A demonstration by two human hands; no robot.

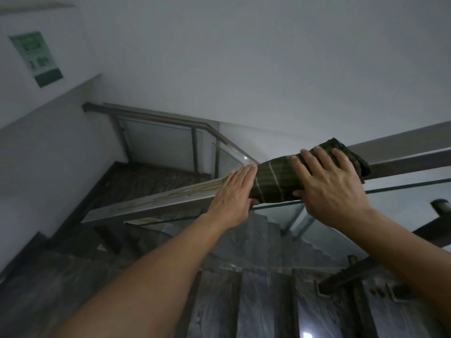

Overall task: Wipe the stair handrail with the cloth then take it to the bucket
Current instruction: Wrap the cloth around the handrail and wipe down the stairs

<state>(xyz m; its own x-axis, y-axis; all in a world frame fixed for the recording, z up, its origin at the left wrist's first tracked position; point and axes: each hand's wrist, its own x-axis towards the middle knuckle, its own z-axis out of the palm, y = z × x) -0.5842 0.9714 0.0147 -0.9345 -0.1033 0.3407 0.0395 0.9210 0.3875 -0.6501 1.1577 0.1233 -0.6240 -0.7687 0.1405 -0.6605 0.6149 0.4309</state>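
Observation:
A dark green cloth [273, 179] with thin pale stripes lies draped over the metal stair handrail [156, 203], which runs from lower left up to the right edge. My right hand [332, 189] presses flat on the cloth's right part, fingers spread and thumb hooked under its lower edge. My left hand [234, 193] rests on the rail at the cloth's left end, fingers flat on top, thumb underneath touching the cloth's edge. A streaky wet or dirty smear marks the rail left of my left hand. No bucket is in view.
A glass panel [341, 215] hangs under the rail. Dark stone steps [244, 301] descend below. A second handrail with glass [170, 123] runs along the far landing. White walls surround the stairwell, with a green sign [36, 57] at the upper left.

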